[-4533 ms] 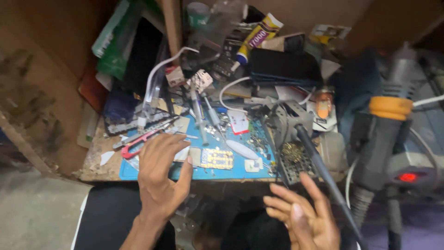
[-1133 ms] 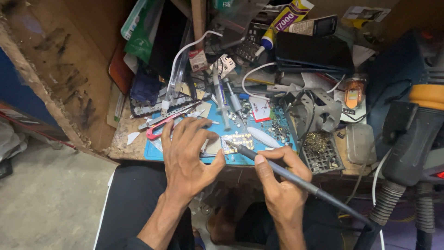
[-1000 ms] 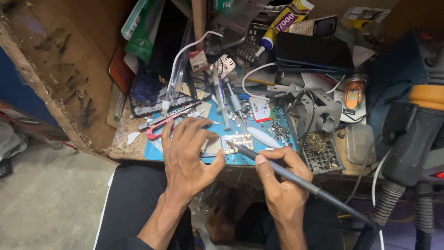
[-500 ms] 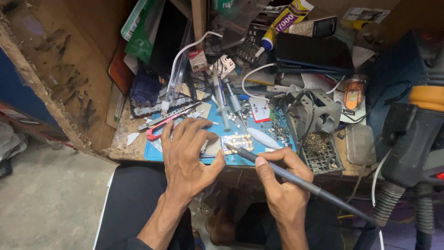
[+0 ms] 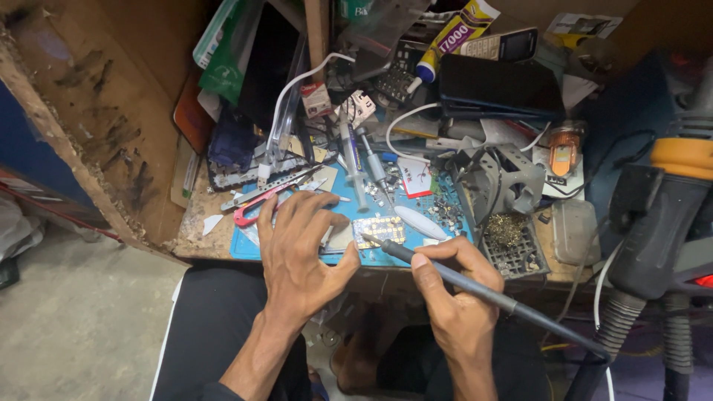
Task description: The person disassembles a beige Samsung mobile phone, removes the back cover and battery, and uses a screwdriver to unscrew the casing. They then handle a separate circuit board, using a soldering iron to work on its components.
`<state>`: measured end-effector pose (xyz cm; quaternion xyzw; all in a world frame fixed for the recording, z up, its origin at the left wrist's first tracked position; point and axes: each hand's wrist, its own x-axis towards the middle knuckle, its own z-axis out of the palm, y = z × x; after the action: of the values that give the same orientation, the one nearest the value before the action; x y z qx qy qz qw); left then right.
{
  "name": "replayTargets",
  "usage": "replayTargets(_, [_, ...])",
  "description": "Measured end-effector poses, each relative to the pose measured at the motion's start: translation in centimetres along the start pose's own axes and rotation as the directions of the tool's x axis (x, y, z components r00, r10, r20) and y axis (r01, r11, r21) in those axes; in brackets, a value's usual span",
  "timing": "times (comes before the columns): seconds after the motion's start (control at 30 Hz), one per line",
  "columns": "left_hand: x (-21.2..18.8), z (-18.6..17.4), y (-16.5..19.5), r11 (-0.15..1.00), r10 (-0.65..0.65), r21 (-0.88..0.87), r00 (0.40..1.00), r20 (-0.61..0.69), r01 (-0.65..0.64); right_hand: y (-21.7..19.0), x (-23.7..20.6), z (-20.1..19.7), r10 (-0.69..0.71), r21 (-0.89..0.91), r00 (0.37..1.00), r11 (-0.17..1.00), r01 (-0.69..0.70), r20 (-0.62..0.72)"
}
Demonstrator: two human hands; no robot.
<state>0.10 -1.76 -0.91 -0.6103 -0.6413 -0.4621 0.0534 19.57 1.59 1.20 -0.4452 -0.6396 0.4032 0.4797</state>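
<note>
soldering iron (image 5: 475,286) gripped pen-like in closed right hand (image 5: 453,297), tip touching small gold circuit board (image 5: 379,229) on blue mat (image 5: 386,256), left hand (image 5: 301,249) laid flat, fingers spread, beside board, nothing grasped

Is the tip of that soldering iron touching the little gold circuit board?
Touching: in the head view, the soldering iron tip ends right on the gold circuit board's near edge, no gap visible.

We sit at a small, cluttered wooden worktop (image 5: 194,223) whose left edge is chipped and crumbling. A worn brown wooden panel (image 5: 89,111) rises along its left side. Below lies a grey concrete floor (image 5: 74,327), lit evenly from above.
</note>
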Motion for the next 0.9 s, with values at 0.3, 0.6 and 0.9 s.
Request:
replayTargets(0.3, [0.03,-0.05,-0.02,1.0,0.003,0.001,1.0,0.002,-0.003,0.16,0.0,-0.19,-0.041,-0.021,0.999,0.999,0.041,0.018])
replayTargets(0.6, [0.11,-0.11,0.13,1.0,0.002,-0.024,1.0,-0.008,-0.002,0.08,0.07,-0.28,0.017,-0.003,1.0,1.0,-0.017,0.007])
replayTargets(0.9, [0.07,-0.11,0.18,0.999,-0.011,-0.039,1.0,-0.017,0.011,0.12,0.06,-0.56,0.019,-0.009,1.0,1.0,-0.019,0.023])
